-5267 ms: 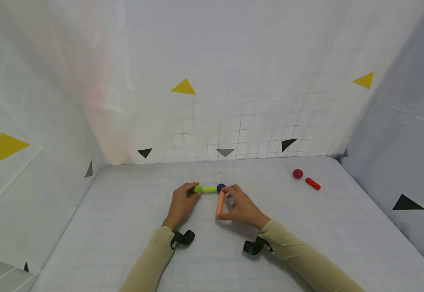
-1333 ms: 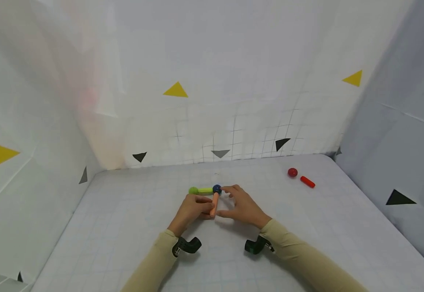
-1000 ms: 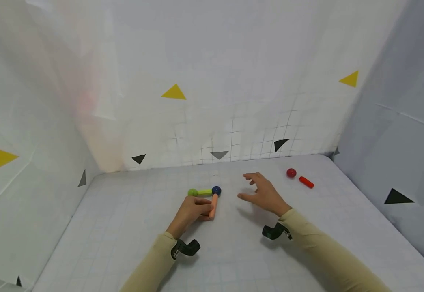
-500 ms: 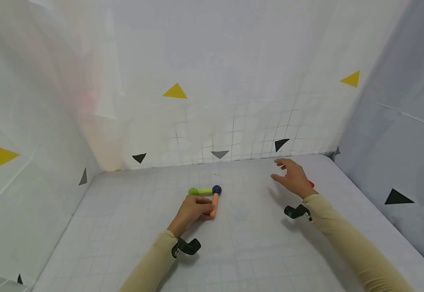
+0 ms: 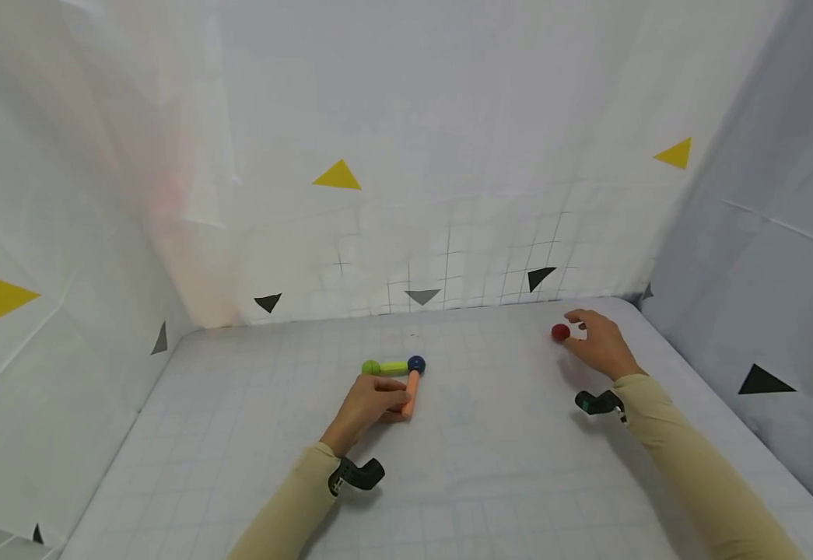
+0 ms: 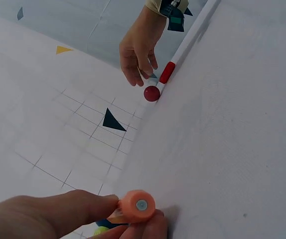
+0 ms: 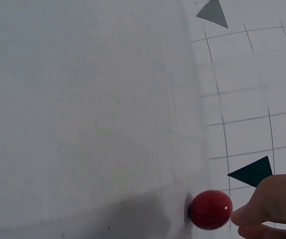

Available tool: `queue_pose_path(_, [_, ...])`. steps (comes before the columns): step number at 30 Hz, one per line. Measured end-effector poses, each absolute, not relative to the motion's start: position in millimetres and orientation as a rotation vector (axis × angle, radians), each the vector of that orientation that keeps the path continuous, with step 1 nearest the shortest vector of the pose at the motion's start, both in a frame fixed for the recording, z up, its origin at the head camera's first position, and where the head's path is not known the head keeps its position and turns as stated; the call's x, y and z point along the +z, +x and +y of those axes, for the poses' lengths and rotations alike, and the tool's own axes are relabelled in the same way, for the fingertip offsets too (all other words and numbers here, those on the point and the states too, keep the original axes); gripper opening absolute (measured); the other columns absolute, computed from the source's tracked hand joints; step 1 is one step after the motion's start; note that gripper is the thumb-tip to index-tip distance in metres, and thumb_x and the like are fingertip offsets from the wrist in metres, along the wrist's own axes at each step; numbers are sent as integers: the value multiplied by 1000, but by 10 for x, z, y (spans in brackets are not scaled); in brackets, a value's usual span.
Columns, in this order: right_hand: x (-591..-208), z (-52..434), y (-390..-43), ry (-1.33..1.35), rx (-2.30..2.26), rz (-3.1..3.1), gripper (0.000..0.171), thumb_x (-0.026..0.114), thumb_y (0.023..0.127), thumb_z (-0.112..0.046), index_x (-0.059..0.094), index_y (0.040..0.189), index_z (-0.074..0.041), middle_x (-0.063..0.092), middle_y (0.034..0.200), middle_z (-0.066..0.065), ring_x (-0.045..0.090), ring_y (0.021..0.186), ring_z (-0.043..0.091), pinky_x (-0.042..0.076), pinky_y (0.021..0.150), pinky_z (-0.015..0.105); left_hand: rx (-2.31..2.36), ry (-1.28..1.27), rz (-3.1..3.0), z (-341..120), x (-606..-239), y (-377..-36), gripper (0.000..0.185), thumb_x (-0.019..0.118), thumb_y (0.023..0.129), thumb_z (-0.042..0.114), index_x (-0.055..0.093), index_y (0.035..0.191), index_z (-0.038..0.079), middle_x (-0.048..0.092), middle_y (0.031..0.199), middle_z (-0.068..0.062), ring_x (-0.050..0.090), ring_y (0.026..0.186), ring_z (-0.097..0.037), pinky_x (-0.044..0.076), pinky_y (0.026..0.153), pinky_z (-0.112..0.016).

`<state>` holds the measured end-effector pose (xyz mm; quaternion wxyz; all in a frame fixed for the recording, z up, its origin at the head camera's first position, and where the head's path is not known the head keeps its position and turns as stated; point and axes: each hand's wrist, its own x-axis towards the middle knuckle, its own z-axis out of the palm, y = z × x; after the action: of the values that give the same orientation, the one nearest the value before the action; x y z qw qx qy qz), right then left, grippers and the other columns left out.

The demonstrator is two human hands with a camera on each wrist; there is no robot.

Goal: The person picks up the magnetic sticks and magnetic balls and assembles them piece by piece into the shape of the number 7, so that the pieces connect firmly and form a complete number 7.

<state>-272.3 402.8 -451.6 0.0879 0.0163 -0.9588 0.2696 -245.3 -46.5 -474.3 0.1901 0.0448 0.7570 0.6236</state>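
My left hand point(image 5: 371, 406) pinches an orange magnetic rod point(image 5: 411, 393) between thumb and fingers; the left wrist view shows a round metal tip on the rod's near end point(image 6: 141, 205). The rod's far end meets a dark blue ball point(image 5: 416, 365). From that ball a lime-green rod point(image 5: 394, 367) runs left to a green ball point(image 5: 371, 368). At the far right my right hand point(image 5: 598, 342) is beside a red ball point(image 5: 560, 333), fingers spread and not gripping it. A red rod point(image 6: 167, 72) lies by the ball in the left wrist view; the right hand hides it in the head view.
The white table point(image 5: 490, 467) ends at a white back wall point(image 5: 490, 194) with faint grid lines and triangle markers, close behind the red ball. A side wall point(image 5: 770, 295) stands to the right. Both wrists wear a black camera mount point(image 5: 360, 473).
My left hand has gone from the green ball to the orange rod. My right hand has let go of that rod and moved right to the red ball.
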Motion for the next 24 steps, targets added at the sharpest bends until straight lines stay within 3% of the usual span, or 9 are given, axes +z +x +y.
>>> queue_pose_path(9, [-4578, 4320, -2666, -24, 728, -3061, 46, 67, 92, -3, 58, 137, 6, 51, 138, 35, 51, 119, 53, 49, 93, 67, 1728, 122, 2178, -472, -4760, -2444, 31, 79, 93, 15, 75, 119, -1, 73, 106, -9, 71, 91, -19, 61, 78, -33])
queue_pose_path(15, [-4642, 4389, -2638, 30, 681, -3100, 47, 69, 88, 1, 62, 134, 6, 54, 135, 36, 56, 109, 50, 50, 93, 66, 1707, 127, 2209, -484, -4789, -2444, 29, 80, 94, 17, 76, 118, 2, 74, 107, -7, 70, 92, -18, 60, 79, -33])
queue_pose_path(24, [-4620, 4362, -2623, -85, 804, -3145, 53, 71, 86, 0, 58, 137, 7, 59, 121, 33, 57, 104, 47, 55, 84, 58, 1724, 117, 2182, -496, -4804, -2441, 31, 79, 95, 15, 75, 122, 1, 73, 108, -9, 70, 94, -19, 60, 79, -32])
